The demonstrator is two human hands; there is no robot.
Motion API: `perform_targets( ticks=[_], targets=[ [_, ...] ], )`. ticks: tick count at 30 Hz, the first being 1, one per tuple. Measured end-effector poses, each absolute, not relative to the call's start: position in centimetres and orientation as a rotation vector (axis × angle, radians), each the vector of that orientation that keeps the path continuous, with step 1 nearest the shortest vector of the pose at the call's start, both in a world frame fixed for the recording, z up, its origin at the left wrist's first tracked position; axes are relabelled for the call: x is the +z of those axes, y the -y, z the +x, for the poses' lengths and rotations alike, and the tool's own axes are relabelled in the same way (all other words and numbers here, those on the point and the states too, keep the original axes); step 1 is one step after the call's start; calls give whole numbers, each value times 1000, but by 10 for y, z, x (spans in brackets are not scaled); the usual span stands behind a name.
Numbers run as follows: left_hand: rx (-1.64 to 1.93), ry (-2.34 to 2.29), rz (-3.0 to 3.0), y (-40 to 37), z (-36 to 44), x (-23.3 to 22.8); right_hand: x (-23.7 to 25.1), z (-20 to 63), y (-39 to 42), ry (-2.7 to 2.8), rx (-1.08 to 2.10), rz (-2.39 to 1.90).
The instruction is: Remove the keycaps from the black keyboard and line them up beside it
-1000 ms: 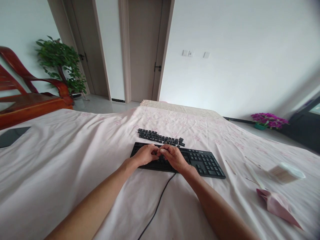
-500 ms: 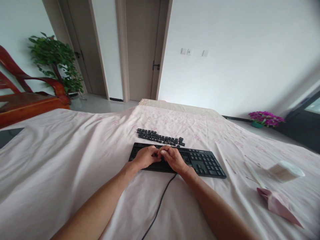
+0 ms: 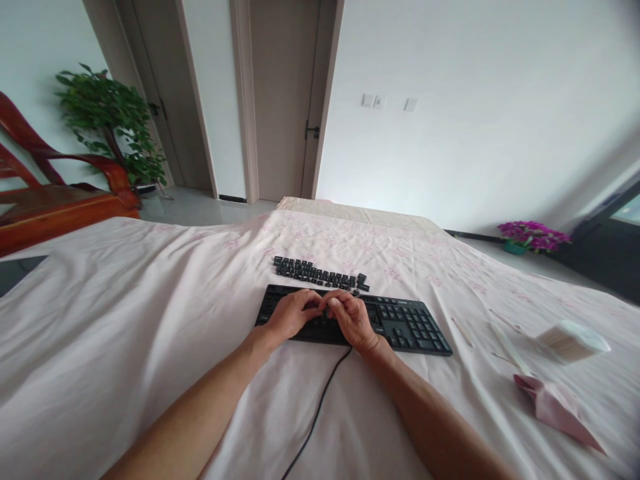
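Note:
A black keyboard point(image 3: 420, 327) lies on the pale floral cloth, its cable point(image 3: 320, 410) running toward me. Just behind it, loose black keycaps point(image 3: 320, 273) are laid out in rows. Over the keyboard's left-middle part my left hand point(image 3: 293, 315) has its fingers bent in a pinch. My right hand point(image 3: 354, 321) meets it there, thumb pressed against curled fingers. Whatever small thing is between the fingertips is too hidden to name. The hands cover part of the key area beneath them.
On the right lie a thin stick point(image 3: 463, 332), a clear pack of thin sticks point(image 3: 573, 341) and a folded pink cloth point(image 3: 560, 410). A wooden chair point(image 3: 75, 200) and a leafy plant point(image 3: 107, 113) stand at the left; purple flowers point(image 3: 533, 237) are at the right.
Both hands have lifted slightly, and the right fingertips have shifted a little to the right. The keyboard and the keycap rows look the same.

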State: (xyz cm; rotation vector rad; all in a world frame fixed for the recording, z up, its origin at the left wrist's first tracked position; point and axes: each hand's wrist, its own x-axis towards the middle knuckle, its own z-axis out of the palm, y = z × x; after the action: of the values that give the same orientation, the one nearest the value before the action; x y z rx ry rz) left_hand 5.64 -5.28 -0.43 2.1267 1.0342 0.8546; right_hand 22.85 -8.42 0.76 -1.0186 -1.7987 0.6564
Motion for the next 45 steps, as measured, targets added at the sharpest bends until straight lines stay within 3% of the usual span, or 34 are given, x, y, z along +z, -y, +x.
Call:
perform_targets(
  ticks=[6, 11, 18, 25, 31, 45],
  targets=[
    [976, -1004, 1882, 48, 57, -12, 14, 228, 86, 1942, 287, -1024],
    [1001, -1062, 1860, 45, 55, -16, 19, 223, 86, 2068, 198, -879],
    [1117, -994, 1663, 40, 54, -18, 22, 220, 79, 2066, 18, -1331],
    [1132, -871, 1549, 44, 54, -13, 17, 216, 71, 2009, 164, -1591],
    [1129, -1033, 1561, 43, 54, -15, 25, 227, 46, 2004, 347, -1609],
    [1075, -1093, 1673, 42, 56, -12, 18, 228, -73, 1868, 289, -1978]
  ],
)
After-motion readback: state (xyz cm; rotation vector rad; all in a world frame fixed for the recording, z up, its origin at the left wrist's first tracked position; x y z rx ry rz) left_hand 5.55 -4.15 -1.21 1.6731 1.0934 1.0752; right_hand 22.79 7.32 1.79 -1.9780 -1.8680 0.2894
